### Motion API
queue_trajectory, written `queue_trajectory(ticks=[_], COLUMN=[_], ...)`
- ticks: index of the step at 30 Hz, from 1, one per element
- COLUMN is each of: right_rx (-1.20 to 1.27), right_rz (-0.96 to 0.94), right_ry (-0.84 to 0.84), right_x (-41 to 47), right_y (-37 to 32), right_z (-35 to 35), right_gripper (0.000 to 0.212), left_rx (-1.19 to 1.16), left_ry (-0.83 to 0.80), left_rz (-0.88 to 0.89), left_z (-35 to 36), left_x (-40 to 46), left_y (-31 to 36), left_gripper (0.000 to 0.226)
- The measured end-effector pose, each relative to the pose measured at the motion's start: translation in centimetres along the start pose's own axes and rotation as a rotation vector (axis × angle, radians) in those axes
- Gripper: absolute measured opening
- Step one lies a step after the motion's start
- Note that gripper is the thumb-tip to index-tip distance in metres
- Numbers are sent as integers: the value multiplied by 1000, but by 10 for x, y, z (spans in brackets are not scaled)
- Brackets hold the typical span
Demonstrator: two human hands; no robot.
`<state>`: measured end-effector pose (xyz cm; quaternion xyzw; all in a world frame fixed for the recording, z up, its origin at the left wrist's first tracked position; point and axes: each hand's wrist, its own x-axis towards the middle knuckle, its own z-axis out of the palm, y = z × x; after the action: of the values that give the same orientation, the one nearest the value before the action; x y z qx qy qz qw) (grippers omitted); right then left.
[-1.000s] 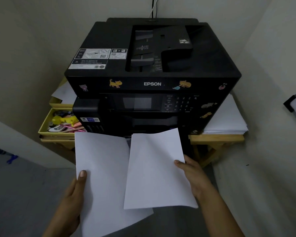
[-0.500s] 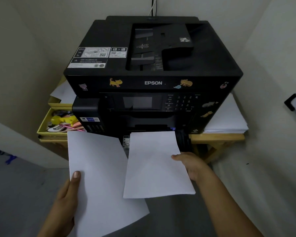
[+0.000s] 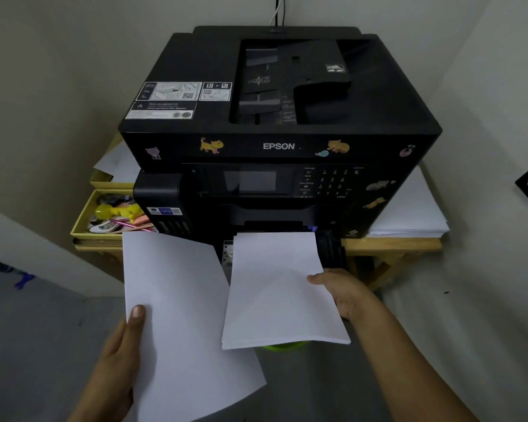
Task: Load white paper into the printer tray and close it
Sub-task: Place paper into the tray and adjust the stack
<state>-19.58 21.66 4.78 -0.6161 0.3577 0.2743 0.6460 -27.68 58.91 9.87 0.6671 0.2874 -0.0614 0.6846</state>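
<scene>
A black Epson printer (image 3: 275,123) stands on a wooden table. My right hand (image 3: 345,295) grips the right edge of a thin stack of white paper (image 3: 279,287), whose far edge sits at the printer's low front opening. The pulled-out tray (image 3: 227,254) shows only as a sliver between the two sheets. My left hand (image 3: 119,357) holds a second white sheet (image 3: 180,315) by its left edge, thumb on top, lower and to the left of the printer.
A pile of white paper (image 3: 409,214) lies on the wooden table (image 3: 390,243) right of the printer. Yellow trays (image 3: 83,220) with small stationery sit at the left. Walls close in on both sides; grey floor lies below.
My right hand has moved its paper stack forward and lower toward the printer's front opening. The left hand with its sheet has shifted slightly left and down.
</scene>
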Motion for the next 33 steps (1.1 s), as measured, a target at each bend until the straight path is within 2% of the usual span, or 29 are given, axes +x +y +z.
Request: queue_trajectory(ticks=[3, 7, 13, 16, 18, 19, 22, 23, 28, 33], right_rx=[-14, -22, 2, 37, 81, 105, 137, 142, 113, 70], right_rz=[-2, -15, -6, 10, 16, 19, 29, 30, 9, -40], right_ry=[-13, -24, -38, -37, -9, 2, 9, 6, -17, -24], right_x=[-3, -2, 8, 11, 14, 16, 20, 22, 30, 25], right_y=[2, 3, 4, 4, 4, 3, 2, 1, -3, 1], right_z=[-1, 0, 3, 9, 11, 11, 9, 8, 9, 5], right_gripper=[12, 13, 22, 21, 20, 20, 23, 24, 29, 26], left_rx=[2, 0, 18, 5, -2, -1, 24, 29, 10, 9], left_ry=[-5, -4, 11, 1, -4, 6, 19, 32, 2, 47], left_rz=[-7, 1, 49, 38, 24, 35, 42, 39, 18, 24], left_z=[-2, -5, -6, -4, -3, -4, -12, -13, -13, -13], left_x=[2, 5, 3, 2, 1, 1, 8, 8, 8, 10], left_y=[-1, -5, -1, 5, 7, 7, -1, -1, 2, -2], left_gripper=[86, 94, 85, 63, 59, 64, 96, 100, 82, 100])
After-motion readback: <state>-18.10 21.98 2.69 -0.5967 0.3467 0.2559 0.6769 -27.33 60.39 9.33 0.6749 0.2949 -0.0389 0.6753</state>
